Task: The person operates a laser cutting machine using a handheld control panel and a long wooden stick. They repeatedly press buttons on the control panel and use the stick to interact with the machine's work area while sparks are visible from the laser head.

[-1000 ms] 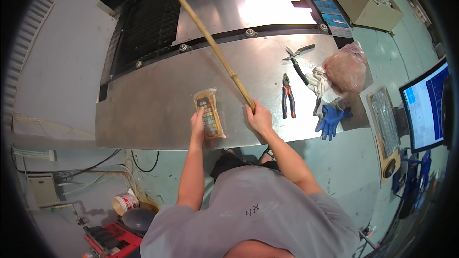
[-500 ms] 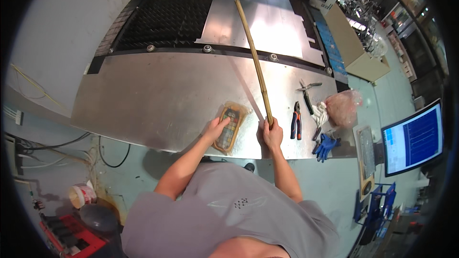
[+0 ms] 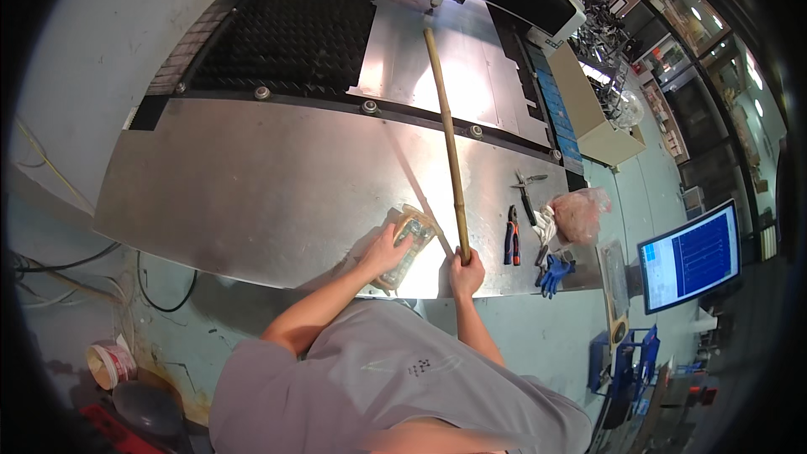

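My left hand (image 3: 385,250) is closed on the left side of a handheld remote control (image 3: 409,240), with the thumb over its keypad. The remote has an orange-yellow case and a clear plastic wrap, and sits at the table's front edge. My right hand (image 3: 466,274) is wrapped around the lower end of a long bamboo stick (image 3: 448,130). The stick points away from me, over the metal tabletop (image 3: 235,176) and a bright metal sheet (image 3: 399,50). Its far tip appears just below the machine's nozzle (image 3: 433,5); whether they touch I cannot tell.
Right of the stick lie pliers (image 3: 512,237), a second black-handled tool (image 3: 527,204), a blue glove (image 3: 555,273), white gloves (image 3: 545,225) and a pinkish plastic bag (image 3: 582,214). A monitor (image 3: 691,256) and keyboard (image 3: 614,282) stand farther right. Rollers (image 3: 370,107) line the machine bed's near edge.
My view has tilted up and shifted right. The stick's far tip now appears nearly in line with the nozzle, and the remote looks more tilted. Both hands keep their holds.
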The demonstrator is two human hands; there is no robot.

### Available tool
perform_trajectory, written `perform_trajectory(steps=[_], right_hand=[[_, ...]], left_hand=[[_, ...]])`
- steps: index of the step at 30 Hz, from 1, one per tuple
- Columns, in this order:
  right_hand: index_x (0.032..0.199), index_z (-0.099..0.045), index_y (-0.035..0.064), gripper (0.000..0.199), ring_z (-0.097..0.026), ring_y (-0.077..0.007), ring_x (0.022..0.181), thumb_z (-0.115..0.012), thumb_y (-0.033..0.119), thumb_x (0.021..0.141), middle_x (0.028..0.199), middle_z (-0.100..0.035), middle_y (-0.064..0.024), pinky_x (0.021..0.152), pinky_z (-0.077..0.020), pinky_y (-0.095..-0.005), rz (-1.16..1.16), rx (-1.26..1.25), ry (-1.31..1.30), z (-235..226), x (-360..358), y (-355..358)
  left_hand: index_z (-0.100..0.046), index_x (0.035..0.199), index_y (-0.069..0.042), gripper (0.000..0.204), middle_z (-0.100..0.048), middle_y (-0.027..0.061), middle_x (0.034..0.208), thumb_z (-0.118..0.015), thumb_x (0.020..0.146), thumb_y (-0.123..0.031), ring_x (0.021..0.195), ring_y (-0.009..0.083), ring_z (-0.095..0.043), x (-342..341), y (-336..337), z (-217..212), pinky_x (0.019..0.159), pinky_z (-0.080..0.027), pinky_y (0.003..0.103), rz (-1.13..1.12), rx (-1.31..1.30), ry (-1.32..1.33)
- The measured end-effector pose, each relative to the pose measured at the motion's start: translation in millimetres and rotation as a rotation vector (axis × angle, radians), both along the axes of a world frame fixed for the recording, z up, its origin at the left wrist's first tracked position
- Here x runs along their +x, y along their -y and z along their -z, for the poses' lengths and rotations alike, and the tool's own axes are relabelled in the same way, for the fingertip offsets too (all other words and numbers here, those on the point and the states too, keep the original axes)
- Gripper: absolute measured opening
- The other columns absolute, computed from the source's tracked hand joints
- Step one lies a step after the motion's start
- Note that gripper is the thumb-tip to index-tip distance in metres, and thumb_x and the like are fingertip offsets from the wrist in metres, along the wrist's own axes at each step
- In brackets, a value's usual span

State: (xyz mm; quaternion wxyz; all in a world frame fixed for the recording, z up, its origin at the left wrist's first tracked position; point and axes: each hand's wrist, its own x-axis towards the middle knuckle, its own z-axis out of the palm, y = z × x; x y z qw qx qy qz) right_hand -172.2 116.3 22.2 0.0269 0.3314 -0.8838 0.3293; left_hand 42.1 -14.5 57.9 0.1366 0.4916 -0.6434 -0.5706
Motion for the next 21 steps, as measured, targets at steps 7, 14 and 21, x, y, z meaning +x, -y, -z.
perform_trajectory(steps=[7,14,21], right_hand=[[0.106,-0.079,0.0095,0.027,-0.068,-0.0413,0.079,-0.079,0.029,0.088,0.085,-0.068,-0.0212,0.076,-0.0537,-0.0528,0.153,0.143,-0.033,11.4,-12.8,-41.0],[0.1,-0.073,0.003,0.025,-0.066,-0.0435,0.08,-0.075,0.026,0.089,0.085,-0.068,-0.0221,0.075,-0.0519,-0.0541,0.124,0.083,0.062,17.5,-11.3,-61.5],[0.099,-0.074,0.0057,0.022,-0.068,-0.043,0.079,-0.075,0.025,0.089,0.085,-0.07,-0.0218,0.073,-0.0535,-0.0533,0.171,0.049,0.056,11.6,-5.0,-57.7]], left_hand=[[-0.065,0.128,-0.003,0.042,-0.063,0.0201,0.127,-0.073,0.094,-0.026,0.119,0.0418,-0.061,82.4,-9.2,-10.1,0.103,-0.049,0.05,-0.17,-0.56,-0.048],[-0.067,0.114,-0.008,0.029,-0.062,0.0128,0.121,-0.073,0.086,-0.016,0.118,0.0338,-0.057,171.5,-31.9,14.1,0.112,-0.04,0.053,-0.178,-0.931,0.206],[-0.068,0.113,-0.011,0.033,-0.061,0.0101,0.125,-0.072,0.087,-0.03,0.124,0.0324,-0.056,179.6,-37.0,35.8,0.119,-0.034,0.057,-0.148,-0.914,0.341]])
